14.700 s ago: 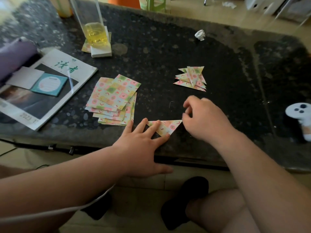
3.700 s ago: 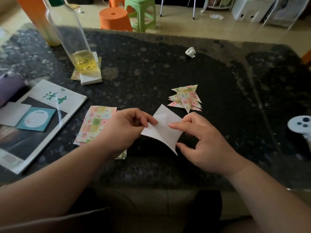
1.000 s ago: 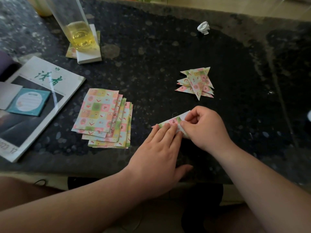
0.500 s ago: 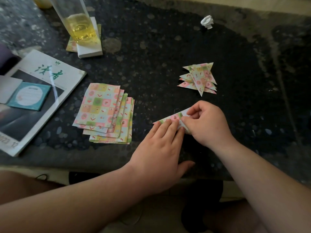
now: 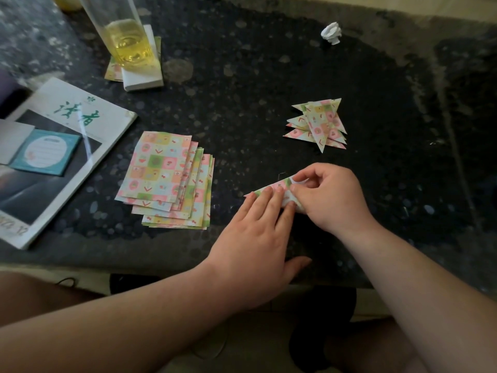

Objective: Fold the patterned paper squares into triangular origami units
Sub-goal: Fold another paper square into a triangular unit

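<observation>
The fingers (image 5: 278,196) of the left hand (image 5: 252,246) are laid straight and close together on the paper (image 5: 269,187), which is pinned to the table (image 5: 242,76) near its front edge, between the unfolded stack (image 5: 164,176) and the finished pile (image 5: 320,122). Its right end is pinched by the curled right hand (image 5: 330,197). A fold seems to be in hand; next, the flap must be aligned and creased flat.
</observation>
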Tool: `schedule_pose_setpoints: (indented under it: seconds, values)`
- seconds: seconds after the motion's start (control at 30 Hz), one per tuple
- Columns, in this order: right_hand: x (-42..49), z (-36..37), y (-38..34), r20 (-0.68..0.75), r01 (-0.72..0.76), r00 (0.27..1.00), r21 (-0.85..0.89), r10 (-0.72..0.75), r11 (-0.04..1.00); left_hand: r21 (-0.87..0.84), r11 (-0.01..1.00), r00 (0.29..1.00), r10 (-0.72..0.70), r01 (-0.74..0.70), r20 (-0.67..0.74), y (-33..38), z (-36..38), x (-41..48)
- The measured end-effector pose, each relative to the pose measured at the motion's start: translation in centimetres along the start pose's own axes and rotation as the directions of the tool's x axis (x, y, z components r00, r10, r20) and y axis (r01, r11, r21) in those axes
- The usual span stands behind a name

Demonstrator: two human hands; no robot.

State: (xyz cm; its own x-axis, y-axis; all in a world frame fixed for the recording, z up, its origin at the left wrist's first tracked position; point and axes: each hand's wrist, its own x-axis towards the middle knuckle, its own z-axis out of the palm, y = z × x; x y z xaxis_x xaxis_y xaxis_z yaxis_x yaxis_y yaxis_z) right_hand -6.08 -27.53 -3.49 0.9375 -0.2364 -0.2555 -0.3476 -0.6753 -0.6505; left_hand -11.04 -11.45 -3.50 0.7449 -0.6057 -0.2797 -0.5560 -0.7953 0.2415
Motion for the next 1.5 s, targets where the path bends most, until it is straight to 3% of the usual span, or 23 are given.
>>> schedule_pose_setpoints:
  seconds: [0.33, 1.5]
  values:
    - [-0.29, -0.05, 0.09, 0.043, 0.094, 0.995, -0.073, -0.091, 0.993, 0.021, 1.000, 1.000, 0.011, -0.011, 0.009, -0.12, -0.08, 0.09]
    - [-0.39, -0.25, -0.28, 0.044, 0.066, 0.997, -0.089, -0.062, 0.994, 0.069, 0.998, 0.999, 0.010, -0.013, 0.040, -0.14, -0.05, 0.25]
